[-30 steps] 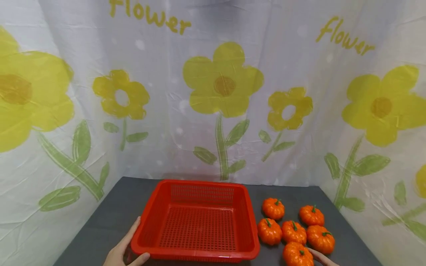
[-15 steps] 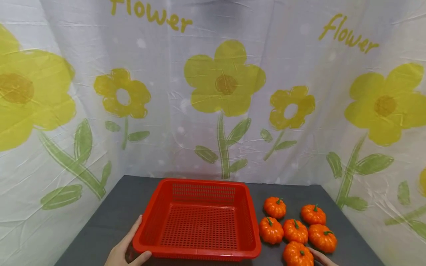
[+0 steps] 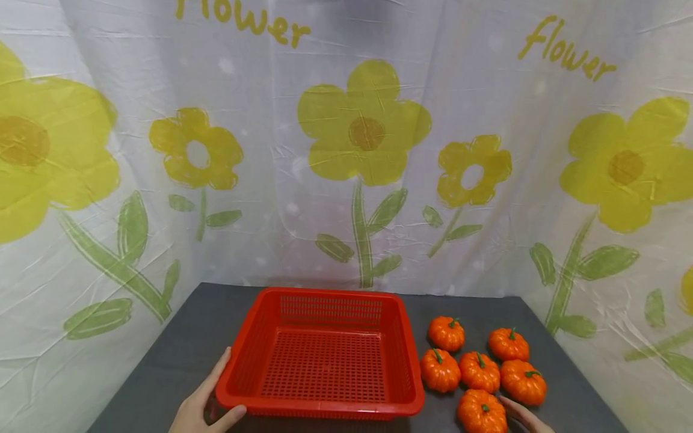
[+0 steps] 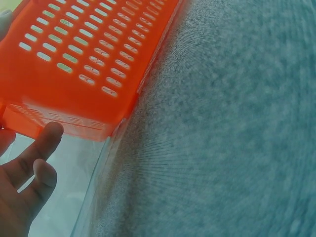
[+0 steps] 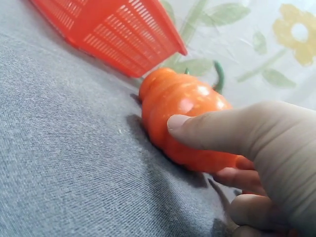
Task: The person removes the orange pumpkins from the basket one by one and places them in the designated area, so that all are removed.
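Observation:
A red plastic basket (image 3: pixel 319 409) with slotted walls stands on the dark table, its inside bare. My left hand (image 3: pixel 203 403) grips its near left corner, thumb at the front and index finger along the left side. In the left wrist view, two fingers (image 4: pixel 44 173) spread apart below the basket's wall (image 4: pixel 74 89). At the right, my right hand (image 3: pixel 525 416) holds the nearest small orange pumpkin (image 3: pixel 483 412) by its side. The right wrist view shows the thumb (image 5: pixel 197 131) across that pumpkin (image 5: pixel 182 98) and the other fingers curled at its far side, partly hidden.
Several more orange pumpkins with green stems, such as the front right one (image 3: pixel 522 383) and the back left one (image 3: pixel 446 334), sit close together right of the basket. A white curtain (image 3: pixel 260 240) printed with yellow flowers encloses the grey table (image 3: pixel 157 373).
The head view has shifted slightly. Both hands, the basket and the pumpkins keep nearly the same places relative to one another.

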A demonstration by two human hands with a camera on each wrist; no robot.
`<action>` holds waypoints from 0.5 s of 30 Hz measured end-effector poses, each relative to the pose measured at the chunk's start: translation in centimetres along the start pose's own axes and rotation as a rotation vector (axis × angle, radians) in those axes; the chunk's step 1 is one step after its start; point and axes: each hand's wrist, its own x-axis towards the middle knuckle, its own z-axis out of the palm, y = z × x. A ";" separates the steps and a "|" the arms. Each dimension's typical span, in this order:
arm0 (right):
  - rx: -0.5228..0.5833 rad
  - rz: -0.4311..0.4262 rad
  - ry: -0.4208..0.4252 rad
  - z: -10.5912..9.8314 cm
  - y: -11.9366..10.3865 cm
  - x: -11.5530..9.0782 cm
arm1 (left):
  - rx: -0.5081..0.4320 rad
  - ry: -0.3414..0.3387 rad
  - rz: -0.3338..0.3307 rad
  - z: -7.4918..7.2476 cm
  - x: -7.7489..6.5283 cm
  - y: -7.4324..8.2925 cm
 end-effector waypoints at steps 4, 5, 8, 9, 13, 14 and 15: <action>0.045 0.027 -0.009 -0.1 0.0 -0.1 | -0.018 -0.011 -0.011 -0.1 0.0 0.0; 0.056 0.040 -0.010 -0.1 -0.1 -0.2 | -0.019 -0.016 -0.013 -0.1 0.0 0.1; 0.107 0.084 -0.002 -0.5 -0.2 -0.6 | -0.039 -0.029 0.003 -0.1 0.0 0.1; 0.125 0.088 -0.006 -0.7 -0.2 -0.8 | -0.042 -0.032 0.012 -0.1 0.0 0.1; 0.159 0.031 -0.064 -1.6 0.1 -1.6 | -0.024 -0.049 0.033 -0.5 0.2 0.2; 0.158 0.026 -0.065 -1.7 0.0 -1.8 | -0.024 -0.053 0.035 -0.5 0.3 0.2; 0.165 0.038 -0.058 -1.6 -0.1 -1.8 | -0.023 -0.065 0.027 -0.6 0.4 0.3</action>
